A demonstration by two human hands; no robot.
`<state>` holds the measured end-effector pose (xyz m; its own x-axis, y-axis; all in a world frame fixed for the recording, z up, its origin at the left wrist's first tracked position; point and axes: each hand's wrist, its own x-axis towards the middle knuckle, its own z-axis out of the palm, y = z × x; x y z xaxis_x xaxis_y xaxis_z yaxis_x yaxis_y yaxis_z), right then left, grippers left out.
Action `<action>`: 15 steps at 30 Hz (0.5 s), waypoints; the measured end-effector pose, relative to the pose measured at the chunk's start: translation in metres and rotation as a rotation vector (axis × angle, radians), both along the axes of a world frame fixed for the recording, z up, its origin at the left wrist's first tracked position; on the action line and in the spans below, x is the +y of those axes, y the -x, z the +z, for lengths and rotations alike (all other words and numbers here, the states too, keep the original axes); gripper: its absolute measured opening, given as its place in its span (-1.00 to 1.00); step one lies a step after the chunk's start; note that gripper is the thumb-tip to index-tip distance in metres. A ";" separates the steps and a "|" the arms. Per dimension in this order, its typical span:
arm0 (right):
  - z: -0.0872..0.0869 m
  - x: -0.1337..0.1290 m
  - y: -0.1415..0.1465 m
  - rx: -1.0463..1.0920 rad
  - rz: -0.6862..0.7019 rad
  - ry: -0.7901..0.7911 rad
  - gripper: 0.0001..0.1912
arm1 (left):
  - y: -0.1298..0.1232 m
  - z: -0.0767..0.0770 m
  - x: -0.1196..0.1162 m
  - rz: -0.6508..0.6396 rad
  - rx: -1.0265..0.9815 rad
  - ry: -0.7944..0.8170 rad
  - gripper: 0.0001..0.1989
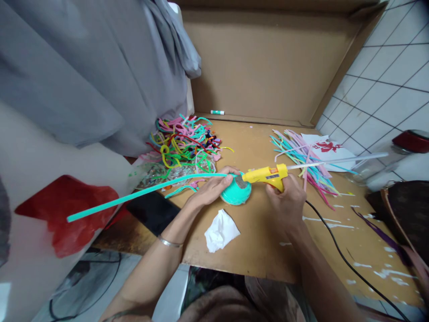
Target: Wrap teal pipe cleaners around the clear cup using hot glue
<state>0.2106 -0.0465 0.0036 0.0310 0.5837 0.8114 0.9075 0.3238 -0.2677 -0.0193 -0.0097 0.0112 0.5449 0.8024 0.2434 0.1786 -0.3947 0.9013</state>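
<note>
My right hand (288, 200) is wrapped round the handle of a yellow hot glue gun (266, 175), a long clear glue stick (338, 161) jutting from its back. The nozzle points left, at the top of a turquoise wrapped ball (236, 193) whose grey upper patch is bare. With closed fingers, my left hand (216, 185) steadies the ball and pinches a turquoise pipe cleaner (144, 193) at its top edge. That long strip stretches out to the left past my wrist. Whether the nozzle touches the ball, I cannot tell.
Tangled colourful pipe cleaners (182, 141) lie back left, straighter ones (304, 156) at right beside a printed paper (330, 147). A crumpled tissue (221, 230) and a black flat object (154, 212) lie nearer. The gun's black cord (338, 248) trails right, near a bag (407, 214) and a jar (382, 156).
</note>
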 end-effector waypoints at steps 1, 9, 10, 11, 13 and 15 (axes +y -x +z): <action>0.000 0.000 0.000 -0.001 0.006 0.001 -0.94 | 0.000 0.000 0.000 0.000 -0.002 -0.002 -0.32; 0.004 -0.002 -0.003 -0.010 0.018 0.017 -0.96 | 0.001 -0.002 0.001 0.004 0.008 0.001 -0.32; 0.005 -0.002 -0.003 -0.015 0.022 0.017 -0.96 | 0.001 -0.001 0.001 0.003 0.007 -0.001 -0.32; 0.005 -0.002 -0.004 -0.020 0.024 0.014 -0.96 | 0.001 -0.001 0.001 0.001 0.006 -0.004 -0.32; 0.005 -0.002 -0.004 -0.027 0.026 0.006 -0.95 | 0.001 -0.001 0.001 -0.006 0.003 -0.008 -0.33; 0.005 -0.002 -0.004 -0.026 0.025 0.006 -0.95 | 0.001 -0.001 0.000 -0.015 0.002 -0.010 -0.34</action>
